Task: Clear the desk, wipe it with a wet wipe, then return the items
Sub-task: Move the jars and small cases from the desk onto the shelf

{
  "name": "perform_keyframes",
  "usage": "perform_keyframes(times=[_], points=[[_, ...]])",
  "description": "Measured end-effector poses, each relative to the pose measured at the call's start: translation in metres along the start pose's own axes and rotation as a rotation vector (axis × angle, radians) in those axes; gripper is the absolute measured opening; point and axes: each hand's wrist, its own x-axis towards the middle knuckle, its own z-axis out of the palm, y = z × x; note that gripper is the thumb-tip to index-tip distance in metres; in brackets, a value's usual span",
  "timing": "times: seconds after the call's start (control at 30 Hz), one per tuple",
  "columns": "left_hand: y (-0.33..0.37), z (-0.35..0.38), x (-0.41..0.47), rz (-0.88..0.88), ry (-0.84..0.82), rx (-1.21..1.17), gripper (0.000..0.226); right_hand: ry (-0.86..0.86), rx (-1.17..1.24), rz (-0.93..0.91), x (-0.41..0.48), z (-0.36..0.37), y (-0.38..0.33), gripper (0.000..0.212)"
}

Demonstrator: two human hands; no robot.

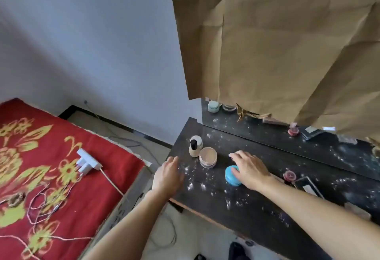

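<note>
The desk [257,204] is a dark top running from the near right to the far left, dusted with white specks [191,185], and its things are still on it. Your right hand [249,169] lies on a round blue jar [231,176] near the middle of the desk. The palm covers the jar's right side and the fingers reach past it towards the far left. I cannot tell whether you are gripping the jar or only resting on it. The jar is closed, so its contents are hidden.

Just far-left of it stands a round clear-walled jar [208,156], peach-coloured on top. Touching or nearly touching that jar is a small upright bottle [194,148] with a black cap and pale beige liquid inside. Your left hand [167,174] hovers palm down at the desk's left edge with its fingers relaxed, holding nothing.

Right of the blue jar sits a small pink jar [289,175] with something red in it, and beside that lies a flat dark case [310,185]. Creased brown paper [287,43] hangs behind the desk, and a mirror strip [267,134] below it reflects the jars.

On the left is a bed with a red flowered blanket [51,167]. A white plug adapter [87,162] and thin cables [41,204] lie on it.
</note>
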Motion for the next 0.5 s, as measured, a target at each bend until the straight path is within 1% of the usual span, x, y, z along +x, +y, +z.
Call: perform_keyframes(times=[0.07,0.17,0.23,0.3,0.37,0.43,0.5], points=[[0.001,0.004,0.027,0.014,-0.015,-0.050,0.039,0.011,0.052,0.043,0.015,0.003,0.008,0.040],[0.008,0.011,0.066,0.037,-0.028,-0.068,0.052,0.018,0.071,0.056,0.041,0.011,0.021,0.041],[0.013,0.018,0.088,0.043,-0.031,-0.080,0.057,0.017,0.100,0.056,0.060,0.014,0.031,0.042],[0.016,0.026,0.106,0.070,-0.060,-0.052,0.053,0.017,0.111,0.054,0.078,0.018,0.036,0.042],[0.015,0.034,0.117,0.100,-0.110,-0.005,0.042,0.015,0.124,0.045,0.094,0.021,0.038,0.041],[0.010,0.042,0.123,0.119,-0.122,0.004,0.033,0.026,0.148,0.034,0.110,0.023,0.037,0.040],[0.002,0.046,0.126,0.133,-0.106,-0.036,0.028,0.033,0.184,0.007,0.123,0.025,0.031,0.038]])
